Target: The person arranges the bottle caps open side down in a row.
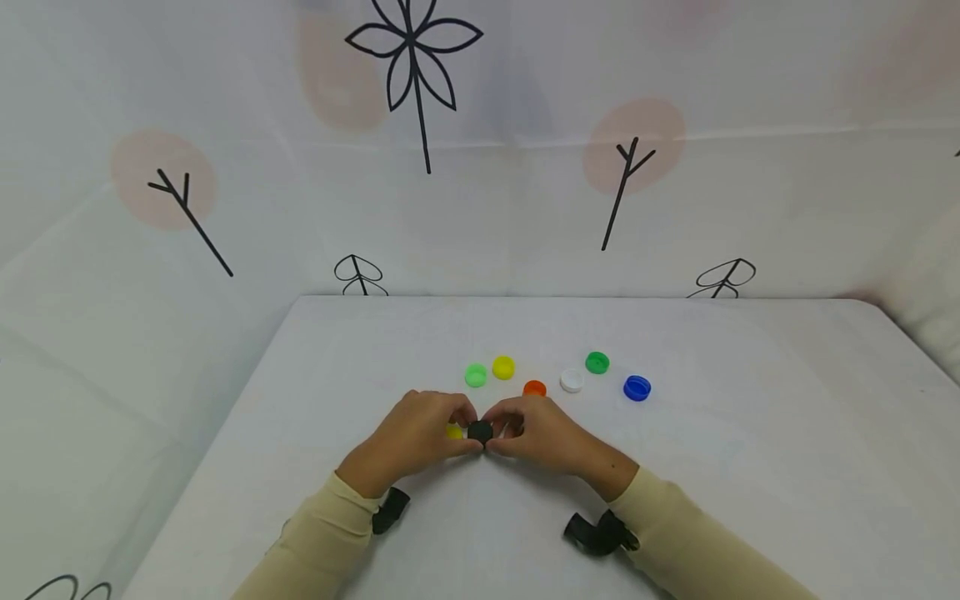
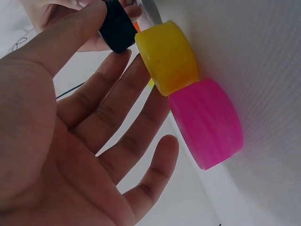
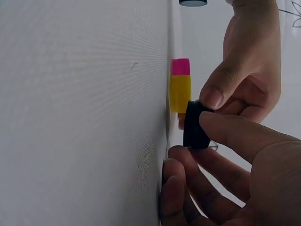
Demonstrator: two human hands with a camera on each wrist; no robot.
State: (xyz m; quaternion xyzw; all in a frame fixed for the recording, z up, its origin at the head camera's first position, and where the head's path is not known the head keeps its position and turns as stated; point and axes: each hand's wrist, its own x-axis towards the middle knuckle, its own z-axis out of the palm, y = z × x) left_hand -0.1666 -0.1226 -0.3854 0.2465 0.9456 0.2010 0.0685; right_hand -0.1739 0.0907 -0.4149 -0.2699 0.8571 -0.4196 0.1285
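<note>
A black bottle cap [image 1: 480, 431] is pinched between both hands near the middle of the table. My left hand [image 1: 420, 432] has thumb and fingertips at its left side; my right hand [image 1: 542, 432] grips it from the right. Close by the black cap sits a yellow cap [image 2: 167, 59], its edge meeting or nearly meeting the black one. A pink cap [image 2: 207, 125] adjoins the yellow cap on its other side, under the left palm. The left hand hides the pink cap in the head view. In the right wrist view the black cap stands slightly off the cloth.
Beyond the hands lie a light green cap [image 1: 476, 375], another yellow cap [image 1: 503, 367], a white cap [image 1: 572, 381], a green cap [image 1: 597, 362] and a blue cap [image 1: 637, 388]. An orange cap [image 1: 535, 388] is just behind the right hand. White cloth covers the table [image 1: 750, 433].
</note>
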